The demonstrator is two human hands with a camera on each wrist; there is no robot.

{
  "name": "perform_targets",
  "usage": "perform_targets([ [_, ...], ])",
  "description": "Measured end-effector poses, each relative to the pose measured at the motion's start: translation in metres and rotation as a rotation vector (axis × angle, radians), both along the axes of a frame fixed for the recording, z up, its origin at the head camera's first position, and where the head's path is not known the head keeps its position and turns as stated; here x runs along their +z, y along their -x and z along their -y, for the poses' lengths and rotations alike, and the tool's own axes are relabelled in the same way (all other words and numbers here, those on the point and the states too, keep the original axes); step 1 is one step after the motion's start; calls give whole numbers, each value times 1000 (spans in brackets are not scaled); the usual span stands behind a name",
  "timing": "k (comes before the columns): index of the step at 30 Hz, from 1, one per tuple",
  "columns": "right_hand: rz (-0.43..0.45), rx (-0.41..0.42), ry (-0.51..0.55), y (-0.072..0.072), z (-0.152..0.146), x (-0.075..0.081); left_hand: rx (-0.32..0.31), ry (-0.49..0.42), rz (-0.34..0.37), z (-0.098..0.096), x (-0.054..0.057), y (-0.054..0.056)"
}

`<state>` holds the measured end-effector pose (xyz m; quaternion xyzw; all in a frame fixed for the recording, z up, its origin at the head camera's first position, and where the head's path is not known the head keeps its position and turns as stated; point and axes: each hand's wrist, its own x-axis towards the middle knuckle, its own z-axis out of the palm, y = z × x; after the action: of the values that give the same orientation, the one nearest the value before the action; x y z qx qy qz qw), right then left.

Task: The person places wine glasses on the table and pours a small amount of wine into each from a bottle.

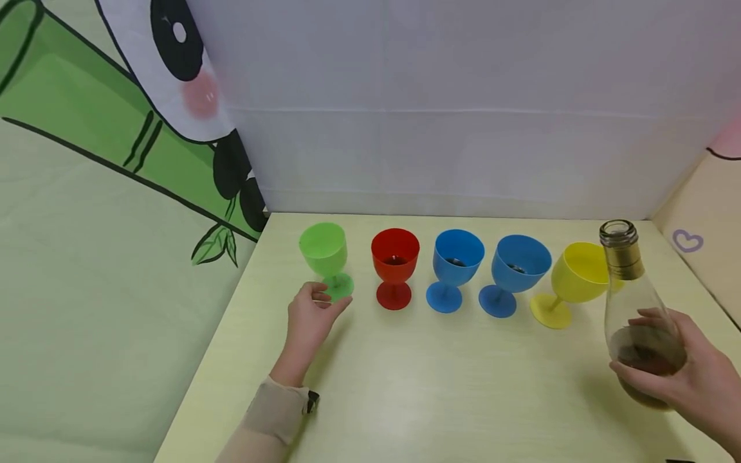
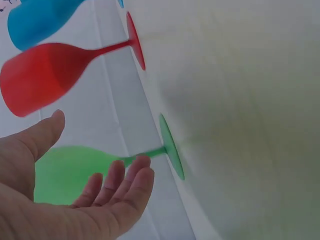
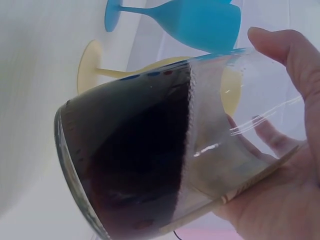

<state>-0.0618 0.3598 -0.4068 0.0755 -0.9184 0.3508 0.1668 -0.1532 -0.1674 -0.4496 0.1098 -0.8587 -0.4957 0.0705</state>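
My left hand [image 1: 309, 321] is by the stem and foot of a green goblet [image 1: 322, 251] at the left end of a row. In the left wrist view, the thumb stands well apart from loosely bent fingers [image 2: 136, 192], which lie beside the goblet's stem without closing round it. My right hand [image 1: 697, 379] grips a clear glass bottle [image 1: 628, 308], neck up and slightly tilted, at the table's right. Dark liquid [image 3: 130, 150] fills its lower part. A red goblet [image 1: 395, 263] and a blue goblet [image 1: 454, 273] have dark liquid inside.
Right of these stand a second blue goblet [image 1: 518, 273], also with something dark inside, and a yellow goblet [image 1: 576, 276] close to the bottle. All stand on a pale table [image 1: 417, 399]. A light cloth wall [image 1: 451, 161] rises behind; a printed curtain [image 1: 87, 289] hangs left.
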Motion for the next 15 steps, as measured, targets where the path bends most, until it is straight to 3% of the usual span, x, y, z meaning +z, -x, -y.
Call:
perform_targets([
  [5,54,-44,-19,-1,0,-1,19,-45,30,13,-2,7],
  [9,104,-74,-32,-2,1,-2,20,-126,9,17,-6,17],
  [15,118,-27,19,0,1,-3,-10,-220,-47,18,-8,32],
])
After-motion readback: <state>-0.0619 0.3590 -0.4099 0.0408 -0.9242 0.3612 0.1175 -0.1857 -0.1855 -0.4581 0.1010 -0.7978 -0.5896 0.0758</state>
